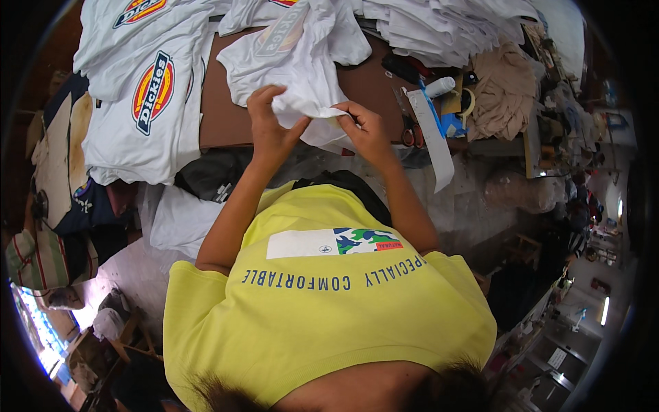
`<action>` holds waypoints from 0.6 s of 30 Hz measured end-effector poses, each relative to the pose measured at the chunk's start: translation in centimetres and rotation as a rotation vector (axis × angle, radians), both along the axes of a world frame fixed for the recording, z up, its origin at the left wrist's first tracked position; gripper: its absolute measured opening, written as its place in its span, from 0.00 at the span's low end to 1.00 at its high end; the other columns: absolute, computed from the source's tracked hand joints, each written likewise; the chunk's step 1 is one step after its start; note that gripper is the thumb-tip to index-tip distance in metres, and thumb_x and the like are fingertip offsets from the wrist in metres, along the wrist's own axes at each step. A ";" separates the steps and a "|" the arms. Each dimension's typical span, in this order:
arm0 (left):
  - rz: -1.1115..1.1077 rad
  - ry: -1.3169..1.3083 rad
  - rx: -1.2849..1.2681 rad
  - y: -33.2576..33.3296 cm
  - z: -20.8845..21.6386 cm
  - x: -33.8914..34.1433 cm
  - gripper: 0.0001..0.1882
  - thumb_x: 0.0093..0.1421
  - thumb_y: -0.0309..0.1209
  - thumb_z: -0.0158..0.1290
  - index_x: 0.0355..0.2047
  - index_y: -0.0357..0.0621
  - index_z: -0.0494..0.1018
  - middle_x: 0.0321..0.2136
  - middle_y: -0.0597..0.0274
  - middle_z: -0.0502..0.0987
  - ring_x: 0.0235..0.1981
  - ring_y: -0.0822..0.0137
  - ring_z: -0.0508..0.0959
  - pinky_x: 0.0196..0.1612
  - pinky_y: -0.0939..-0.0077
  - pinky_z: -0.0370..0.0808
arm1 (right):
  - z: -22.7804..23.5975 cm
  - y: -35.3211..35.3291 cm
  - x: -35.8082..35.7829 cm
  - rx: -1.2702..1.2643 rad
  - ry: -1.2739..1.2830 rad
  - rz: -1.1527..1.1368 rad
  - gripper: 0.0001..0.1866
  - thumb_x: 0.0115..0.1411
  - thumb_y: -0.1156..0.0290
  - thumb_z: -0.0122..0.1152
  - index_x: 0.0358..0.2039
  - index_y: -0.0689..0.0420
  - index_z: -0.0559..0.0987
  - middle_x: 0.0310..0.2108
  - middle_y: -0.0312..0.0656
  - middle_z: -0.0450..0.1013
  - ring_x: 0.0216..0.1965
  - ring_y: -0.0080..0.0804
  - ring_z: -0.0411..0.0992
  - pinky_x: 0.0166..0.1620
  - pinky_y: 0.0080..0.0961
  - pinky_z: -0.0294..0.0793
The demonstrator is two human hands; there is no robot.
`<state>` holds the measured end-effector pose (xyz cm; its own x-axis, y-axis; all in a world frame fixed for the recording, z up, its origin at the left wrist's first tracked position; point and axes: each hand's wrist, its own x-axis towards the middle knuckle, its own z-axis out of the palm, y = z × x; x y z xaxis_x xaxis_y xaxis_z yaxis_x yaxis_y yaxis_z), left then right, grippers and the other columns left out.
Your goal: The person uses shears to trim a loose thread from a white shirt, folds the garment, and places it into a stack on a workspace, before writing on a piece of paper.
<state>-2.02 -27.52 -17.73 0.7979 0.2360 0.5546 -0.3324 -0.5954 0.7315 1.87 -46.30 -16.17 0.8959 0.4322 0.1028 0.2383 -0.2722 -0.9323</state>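
Observation:
A white T-shirt (302,75) with a printed chest design lies crumpled across the brown table, its near edge lifted toward me. My right hand (365,134) pinches that edge between thumb and fingers. On the other side, my left hand (271,130) grips the same cloth, its thumb against the raised edge; some of its fingers are hidden by the fabric. The cloth between the two hands is drawn fairly taut. Scissors with orange and black handles (412,134) lie to the right of my right hand.
White printed T-shirts (141,103) hang over the table's left side. More white garments (453,27) are heaped at the back right. A white strip (432,141), a tape roll (467,103), a white tube (439,86) and beige cloth (504,93) lie to the right. The brown tabletop (226,113) has a near edge.

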 end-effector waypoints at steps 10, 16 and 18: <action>-0.609 0.472 -0.722 1.7 0.9 1.8 0.14 0.62 0.40 0.48 0.27 0.42 0.70 0.22 0.76 0.66 0.26 0.82 0.62 0.32 0.87 0.60 | 1.6 -0.7 0.6 0.575 0.601 0.211 0.13 0.62 0.63 0.51 0.35 0.61 0.75 0.32 0.33 0.72 0.34 0.16 0.66 0.42 0.15 0.62; -0.642 0.418 -0.676 1.6 0.7 1.7 0.13 0.60 0.40 0.49 0.29 0.41 0.70 0.23 0.76 0.67 0.27 0.83 0.63 0.32 0.87 0.60 | 0.7 -1.1 0.4 0.537 0.447 0.220 0.13 0.61 0.63 0.52 0.34 0.61 0.76 0.32 0.32 0.72 0.34 0.16 0.66 0.42 0.14 0.62; -0.639 0.415 -0.636 1.4 1.0 1.4 0.12 0.58 0.37 0.52 0.29 0.40 0.71 0.23 0.73 0.69 0.27 0.81 0.65 0.32 0.85 0.62 | 0.8 -1.3 0.4 0.532 0.420 0.231 0.12 0.61 0.64 0.53 0.35 0.61 0.76 0.31 0.32 0.72 0.35 0.15 0.66 0.41 0.14 0.62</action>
<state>-0.58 -26.15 -16.78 0.9812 -0.1496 0.1217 -0.0991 0.1500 0.9837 2.27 -47.56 -15.36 0.7977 0.6028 0.0188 -0.1733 0.2590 -0.9502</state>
